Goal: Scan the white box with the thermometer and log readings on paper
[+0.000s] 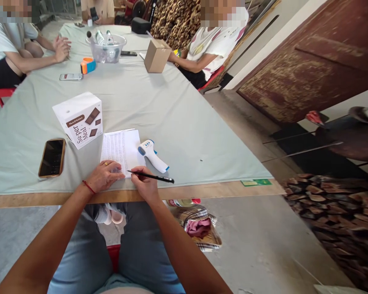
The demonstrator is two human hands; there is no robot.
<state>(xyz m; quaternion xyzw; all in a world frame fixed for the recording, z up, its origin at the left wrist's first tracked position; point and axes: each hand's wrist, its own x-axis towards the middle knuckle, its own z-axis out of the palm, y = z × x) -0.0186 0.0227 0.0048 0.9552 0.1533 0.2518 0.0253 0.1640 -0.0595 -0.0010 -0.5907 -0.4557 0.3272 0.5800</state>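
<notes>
My blue jeans (76,261) fill the space right below me, and my bare forearms (179,241) reach over them to the wooden table edge (208,188). My right hand (145,183) is closed around a black pen (156,177), its tip pointing left over the lower part of the handwritten paper (122,149). My left hand (104,175), ring on and red string (88,187) at the wrist, grips nothing; it lies loosely spread on the paper's lower left corner. The paper rests flat on the pale green cloth (187,130), with a white-and-blue thermometer (155,157) at its right edge and a white box (84,118) just beyond its upper left corner. A phone (52,158) lies left of the box. Farther off stand a clear tub (106,56) of bottles and a brown carton (156,57) near a seated person (205,49).
</notes>
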